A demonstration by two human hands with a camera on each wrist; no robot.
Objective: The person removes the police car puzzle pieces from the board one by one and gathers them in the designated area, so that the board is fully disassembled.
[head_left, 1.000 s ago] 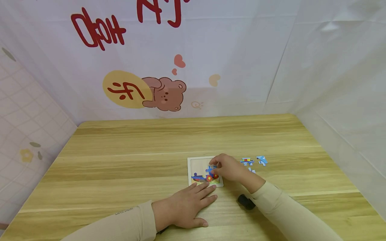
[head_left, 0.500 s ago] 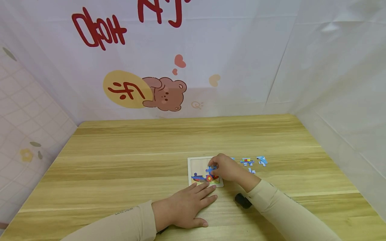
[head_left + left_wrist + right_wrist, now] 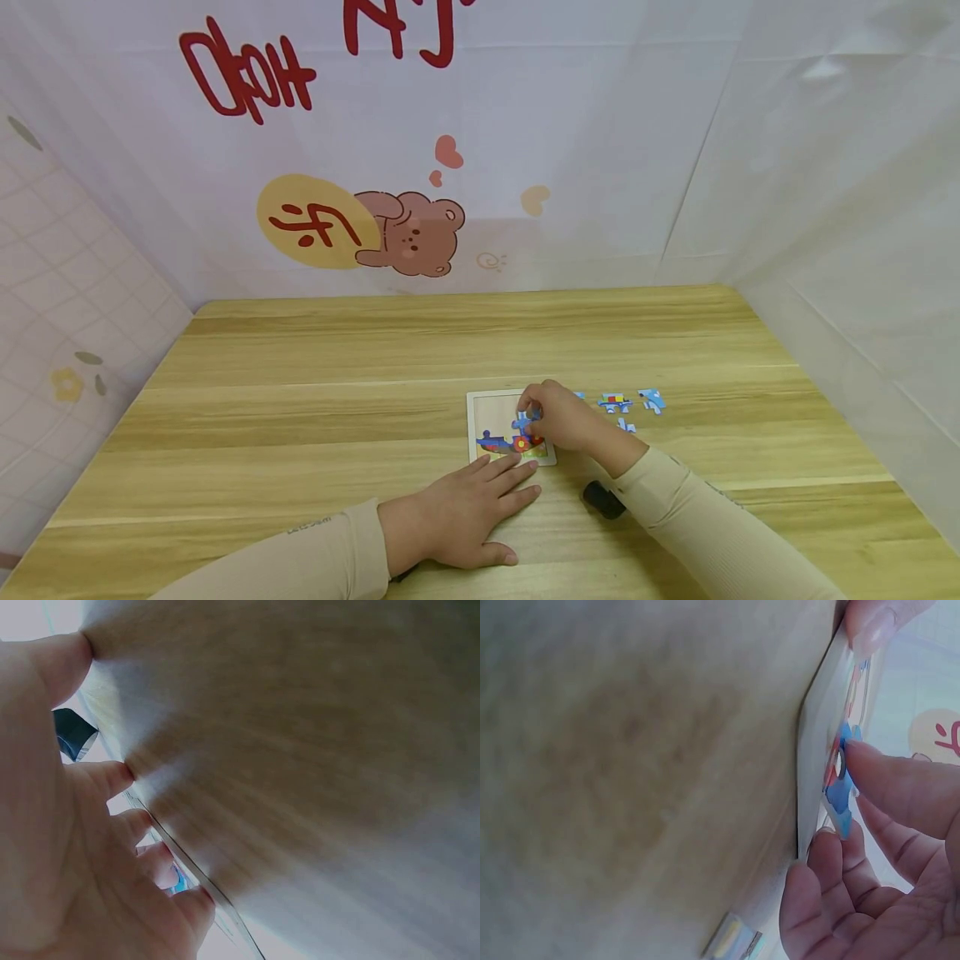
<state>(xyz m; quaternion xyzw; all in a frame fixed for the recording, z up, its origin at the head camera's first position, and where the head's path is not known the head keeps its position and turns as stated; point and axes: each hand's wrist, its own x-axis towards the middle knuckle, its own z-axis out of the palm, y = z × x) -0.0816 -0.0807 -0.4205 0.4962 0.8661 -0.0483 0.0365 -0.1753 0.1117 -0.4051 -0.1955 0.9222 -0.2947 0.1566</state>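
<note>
A jigsaw board with a pale frame [image 3: 471,421] lies on the table, its lower part filled with pieces showing red-and-yellow wheels. My right hand [image 3: 566,421] is over the board's right side, pinching a blue jigsaw piece [image 3: 843,787] between thumb and fingers. In the right wrist view that piece is tilted against the pieces in the board, just inside the frame. The hand hides part of the board in the head view. My left hand [image 3: 468,510] lies spread and palm down, its fingertips resting on the board's near edge.
Several loose jigsaw pieces [image 3: 615,402] lie right of the board, one partly behind my right hand. A small black object [image 3: 602,500] is beside the right sleeve. White printed cloth [image 3: 600,150] hangs behind the wooden table [image 3: 300,375].
My right hand and forearm have shifted slightly left, uncovering more of the loose pieces. The blue jigsaw piece has turned a little in its fingers. My left hand has stayed in place.
</note>
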